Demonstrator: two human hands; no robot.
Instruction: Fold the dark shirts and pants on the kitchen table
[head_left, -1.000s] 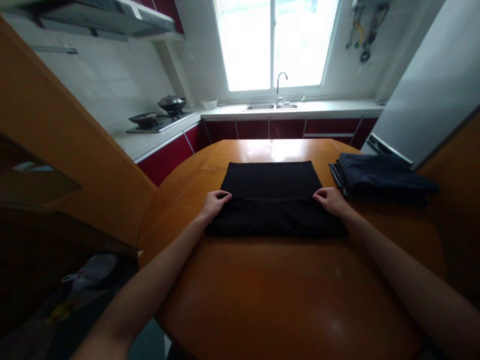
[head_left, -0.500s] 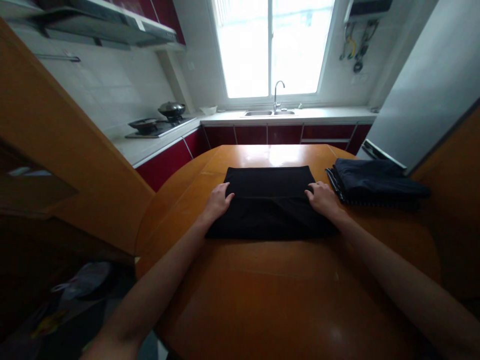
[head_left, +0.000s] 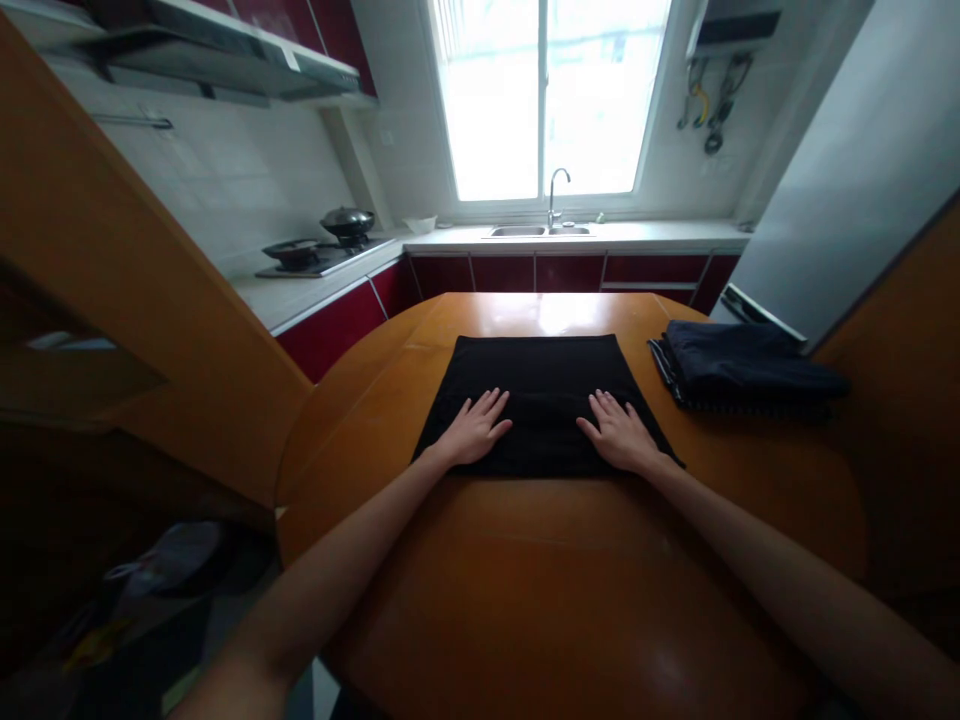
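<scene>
A folded piece of black cloth [head_left: 544, 370] lies flat on the wooden table [head_left: 525, 570]; which garment it is, I cannot tell. My left hand [head_left: 476, 428] rests on its near left part, palm down, with the fingers spread. On the near right part lies my right hand [head_left: 619, 430], also flat and spread. Neither hand grips the fabric. To the right of the black cloth, a stack of folded dark clothes [head_left: 750, 362] sits apart from both hands.
Past the table's far edge runs a white counter with a sink [head_left: 517, 231] and a tap [head_left: 553, 195]. Two pans, one a lidded pot [head_left: 347, 222], stand on the stove at the left. A fridge [head_left: 840, 170] is at the right. Bags [head_left: 172, 560] lie on the floor, lower left.
Both hands have let go of the cloth's side edges and moved inward and nearer to me, now flat on it. The crease across its middle looks smoother.
</scene>
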